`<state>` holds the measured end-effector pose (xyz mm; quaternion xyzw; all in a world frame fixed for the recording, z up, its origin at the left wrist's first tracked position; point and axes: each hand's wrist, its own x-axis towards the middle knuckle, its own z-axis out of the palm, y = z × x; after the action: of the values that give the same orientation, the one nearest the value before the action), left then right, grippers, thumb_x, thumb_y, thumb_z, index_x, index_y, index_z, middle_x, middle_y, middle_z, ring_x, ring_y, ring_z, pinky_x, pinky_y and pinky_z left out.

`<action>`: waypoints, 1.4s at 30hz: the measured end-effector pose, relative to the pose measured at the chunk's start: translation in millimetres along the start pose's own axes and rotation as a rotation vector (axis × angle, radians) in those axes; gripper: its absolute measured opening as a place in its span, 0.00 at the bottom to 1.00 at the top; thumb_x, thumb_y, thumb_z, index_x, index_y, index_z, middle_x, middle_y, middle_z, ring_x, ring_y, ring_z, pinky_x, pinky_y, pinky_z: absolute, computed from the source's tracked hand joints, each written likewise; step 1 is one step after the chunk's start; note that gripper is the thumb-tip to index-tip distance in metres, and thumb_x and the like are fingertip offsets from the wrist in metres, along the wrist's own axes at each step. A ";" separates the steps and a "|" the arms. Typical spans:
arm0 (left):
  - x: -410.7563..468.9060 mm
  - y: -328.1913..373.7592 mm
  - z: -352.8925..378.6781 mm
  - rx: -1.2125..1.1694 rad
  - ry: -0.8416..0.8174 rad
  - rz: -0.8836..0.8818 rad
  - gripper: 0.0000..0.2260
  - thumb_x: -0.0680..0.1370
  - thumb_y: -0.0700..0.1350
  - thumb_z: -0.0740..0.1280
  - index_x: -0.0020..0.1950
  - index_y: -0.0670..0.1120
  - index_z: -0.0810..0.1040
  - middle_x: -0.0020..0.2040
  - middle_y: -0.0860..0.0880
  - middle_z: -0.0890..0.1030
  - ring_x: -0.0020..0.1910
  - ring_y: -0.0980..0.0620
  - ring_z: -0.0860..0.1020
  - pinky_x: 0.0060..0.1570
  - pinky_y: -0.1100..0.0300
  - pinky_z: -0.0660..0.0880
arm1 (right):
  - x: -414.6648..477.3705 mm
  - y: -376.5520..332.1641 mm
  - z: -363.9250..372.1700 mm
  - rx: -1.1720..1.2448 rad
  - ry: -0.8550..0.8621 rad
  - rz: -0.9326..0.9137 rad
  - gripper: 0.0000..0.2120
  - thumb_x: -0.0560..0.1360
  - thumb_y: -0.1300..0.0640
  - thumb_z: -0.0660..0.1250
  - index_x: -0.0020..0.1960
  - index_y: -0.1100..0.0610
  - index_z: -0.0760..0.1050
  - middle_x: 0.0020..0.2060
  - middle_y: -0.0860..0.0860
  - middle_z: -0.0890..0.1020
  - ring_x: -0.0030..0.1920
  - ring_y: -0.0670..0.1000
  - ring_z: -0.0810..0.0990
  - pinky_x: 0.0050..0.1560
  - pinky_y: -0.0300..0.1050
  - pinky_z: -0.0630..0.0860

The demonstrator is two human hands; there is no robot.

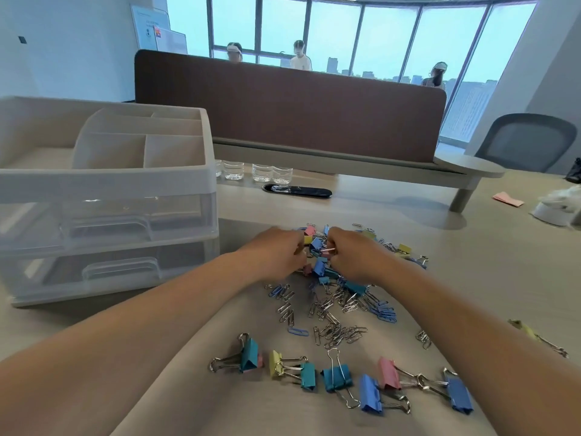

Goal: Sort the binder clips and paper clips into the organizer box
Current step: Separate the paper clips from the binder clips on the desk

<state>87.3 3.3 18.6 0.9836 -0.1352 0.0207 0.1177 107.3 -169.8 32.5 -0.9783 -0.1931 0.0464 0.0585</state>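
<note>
A heap of small coloured binder clips (319, 267) lies mid-table, with silver and blue paper clips (333, 313) spread just in front of it. Both hands reach into the heap. My left hand (276, 253) has its fingers curled among the small clips. My right hand (353, 256) pinches a small pink binder clip (327, 251) at its wire handles. A row of larger binder clips (338, 377) in blue, teal, pink and yellow lies nearest me. The white organizer box (103, 187) stands at the left, with open top compartments and two clear drawers, both closed.
Several clear cups (272, 173) and a black oval cable port (298, 191) sit behind the heap. A brown desk divider (289, 105) on a shelf bounds the far side. A pink slip (507, 198) and a white object (556, 206) lie far right, beside a grey chair (528, 141).
</note>
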 end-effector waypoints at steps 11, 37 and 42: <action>14.1 -9.1 18.6 0.008 -0.061 0.062 0.15 0.78 0.58 0.64 0.40 0.48 0.70 0.37 0.49 0.72 0.39 0.48 0.72 0.33 0.56 0.63 | 11.2 -8.4 14.8 -0.037 -0.037 -0.053 0.16 0.78 0.46 0.66 0.55 0.58 0.75 0.47 0.52 0.79 0.46 0.51 0.77 0.41 0.43 0.71; 13.1 28.2 14.5 -0.007 -0.117 0.069 0.11 0.80 0.53 0.61 0.54 0.46 0.71 0.46 0.47 0.76 0.45 0.48 0.75 0.41 0.54 0.71 | -26.4 32.8 -5.4 0.075 0.000 0.057 0.14 0.77 0.54 0.69 0.61 0.53 0.75 0.51 0.48 0.77 0.46 0.48 0.74 0.40 0.39 0.67; 13.2 41.5 13.6 0.097 -0.169 0.050 0.19 0.78 0.58 0.66 0.57 0.43 0.73 0.44 0.48 0.75 0.44 0.48 0.75 0.40 0.57 0.70 | -37.6 35.3 -10.1 -0.042 -0.086 0.007 0.17 0.76 0.50 0.70 0.64 0.50 0.74 0.60 0.47 0.78 0.50 0.48 0.72 0.47 0.41 0.66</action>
<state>88.9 -42.2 15.7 0.9827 -0.1682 -0.0527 0.0577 87.0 -217.6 40.4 -0.9771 -0.1932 0.0847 0.0292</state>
